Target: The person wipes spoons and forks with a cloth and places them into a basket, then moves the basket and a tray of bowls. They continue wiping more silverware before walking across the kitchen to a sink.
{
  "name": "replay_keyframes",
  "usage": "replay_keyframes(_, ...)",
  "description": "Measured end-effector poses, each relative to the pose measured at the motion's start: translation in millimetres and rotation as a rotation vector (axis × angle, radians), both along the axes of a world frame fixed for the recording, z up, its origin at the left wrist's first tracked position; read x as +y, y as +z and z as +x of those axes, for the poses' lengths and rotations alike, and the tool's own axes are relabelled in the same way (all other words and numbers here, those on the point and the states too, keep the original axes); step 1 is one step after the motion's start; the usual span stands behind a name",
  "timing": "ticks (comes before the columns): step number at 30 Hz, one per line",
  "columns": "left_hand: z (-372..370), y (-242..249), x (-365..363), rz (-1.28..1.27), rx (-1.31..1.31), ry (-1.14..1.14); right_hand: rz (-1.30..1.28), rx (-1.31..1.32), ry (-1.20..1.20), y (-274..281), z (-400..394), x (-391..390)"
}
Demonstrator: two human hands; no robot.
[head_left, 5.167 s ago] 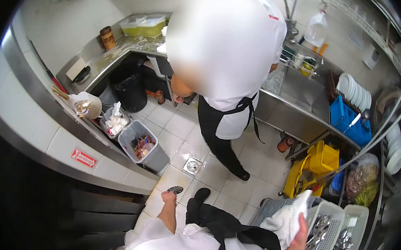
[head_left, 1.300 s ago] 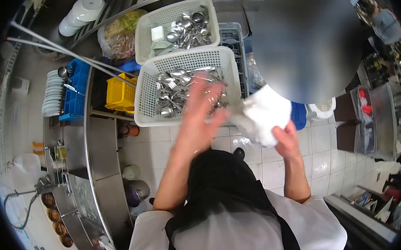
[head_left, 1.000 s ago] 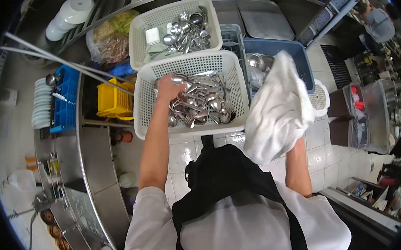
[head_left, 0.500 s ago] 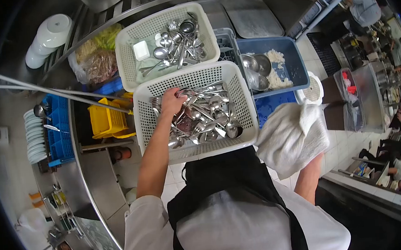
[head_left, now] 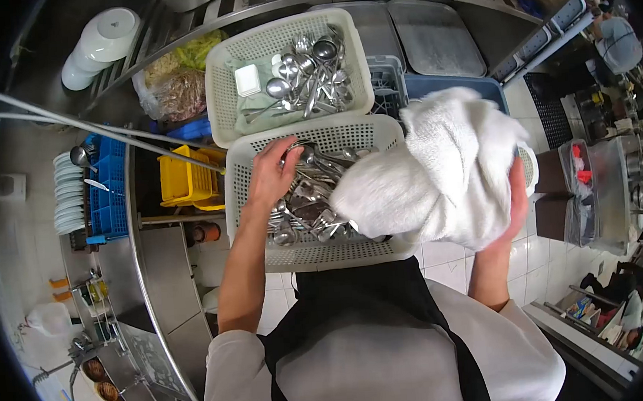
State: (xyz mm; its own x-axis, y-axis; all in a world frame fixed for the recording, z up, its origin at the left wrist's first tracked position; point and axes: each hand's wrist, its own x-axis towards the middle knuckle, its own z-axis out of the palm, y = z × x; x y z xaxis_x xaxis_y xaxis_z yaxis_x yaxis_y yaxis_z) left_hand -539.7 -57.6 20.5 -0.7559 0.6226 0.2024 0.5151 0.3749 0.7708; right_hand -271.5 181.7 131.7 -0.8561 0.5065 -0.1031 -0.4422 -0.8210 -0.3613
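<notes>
My left hand (head_left: pixel 269 176) is closed around some cutlery (head_left: pixel 312 156) at the left side of the near white perforated basket (head_left: pixel 325 258). Spoon heads and handles stick out past my fingertips, but the exact pieces are partly hidden. Beneath them the basket holds a heap of mixed metal spoons and forks (head_left: pixel 285 234). A bunched white towel (head_left: pixel 446 169) is gripped in my right hand (head_left: pixel 514 206), whose fingers are mostly behind the cloth. The towel hangs over the basket's right part and covers what lies there.
A second white basket (head_left: pixel 217 96) with cutlery and a small white dish stands behind. Blue bin (head_left: pixel 455 83) at back right; yellow bin (head_left: pixel 175 181) and metal rods (head_left: pixel 108 130) at left. Blue rack (head_left: pixel 106 193) with plates further left. A co-worker (head_left: pixel 618 42) stands far right.
The towel has swung up and left, from beside the basket to over its right part. My left hand has lifted slightly, with cutlery now showing in its fingers. The view has shifted a little.
</notes>
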Motion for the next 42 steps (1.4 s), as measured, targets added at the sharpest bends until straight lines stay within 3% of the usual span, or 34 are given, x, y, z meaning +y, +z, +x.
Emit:
replay_keyframes(3, -9.4, 43.2, -3.0, 0.06, 0.118, -0.015, 0.053, -0.05, -0.015, -1.7, 4.5, 0.9)
replay_keyframes(5, -19.4, 74.9, -5.4, 0.077, 0.316, -0.057, 0.24, 0.045, 0.307, -1.1, -7.7, -5.3)
replay_keyframes(8, -30.1, 108.8, -13.4, 0.069, 0.464, -0.094, 0.51, -0.261, 0.241, 13.8, -45.3, -37.8)
replay_keyframes(12, -34.6, 129.3, -24.7, 0.054, 0.604, -0.178, 0.632, -0.277, 0.186, 9.4, -59.3, -57.9)
replay_keyframes(16, -25.5, 126.3, -29.7, 0.08, 0.577, -0.246, 0.845, -0.381, 0.354, 17.7, -67.2, -79.0)
replay_keyframes(18, -11.3, 127.1, -28.5, 0.115, 0.538, -0.304, 1.134, -0.412, 0.236, -22.2, -91.8, -96.8)
replay_keyframes(20, 8.4, 124.3, -23.8, 0.193, 0.509, -0.327, 1.936, -0.556, -0.004, -44.8, -116.1, -118.9)
replay_keyframes(22, 19.4, 119.1, -21.7, 0.293, 0.486, -0.329, 1.437, -0.421, 0.268, -66.0, -134.9, -130.2)
replay_keyframes(24, 17.5, 109.5, -26.6, 0.301, 0.47, -0.27, 1.294, -0.475, 0.206, -67.9, -128.8, -147.0)
replay_keyframes(26, 15.5, 98.1, -34.6, 0.353, 0.147, -0.112, 1.231, -0.53, 0.348, -61.5, -122.7, -144.8)
replay_keyframes(27, 15.5, 83.4, -37.1, 0.429, -0.106, -0.104, 1.211, -0.436, 0.394, -55.7, -120.4, -143.0)
replay_keyframes(28, 21.0, 70.8, -41.7, 0.426, -0.109, -0.105, 1.207, -0.439, 0.394, -53.3, -119.2, -145.5)
replay_keyframes(30, 37.9, 66.6, -38.8, 0.512, -0.819, -0.143, 1.16, -0.386, 0.537, -44.4, -120.2, -142.9)
replay_keyframes(31, 40.7, 65.4, -42.8, 0.388, -0.915, -0.297, 1.281, -0.366, 0.509, -34.1, -121.0, -142.7)
replay_keyframes(32, 45.7, 53.4, -42.2, 0.546, -1.123, -0.27, 1.332, -0.323, 0.297, -42.2, -123.2, -150.3)
replay_keyframes(34, 40.5, 54.4, -44.6, 0.61, -0.821, -0.326, 1.191, -0.386, 0.702, -36.3, -118.0, -145.8)
replay_keyframes(36, 41.2, 49.8, -51.5, 0.619, -0.842, -0.288, 1.134, -0.421, 0.744, -42.7, -105.3, -149.9)
replay_keyframes(38, 43.4, 41.5, -58.0, 0.684, -0.984, -0.165, 0.953, -0.399, 0.809, -49.3, -89.6, -149.2)
replay_keyframes(40, 45.1, 32.8, -53.8, 0.812, -1.236, -0.056, 0.965, -0.401, 0.813, -63.0, -79.3, -143.5)
replay_keyframes(41, 38.9, 16.1, -50.5, 0.903, -1.201, -0.088, 1.031, -0.486, 0.772, -54.4, -76.3, -140.5)
replay_keyframes(42, 37.0, 19.6, -41.8, 0.904, -1.329, 0.061, 1.093, -0.574, 0.742, -47.1, -76.5, -138.3)
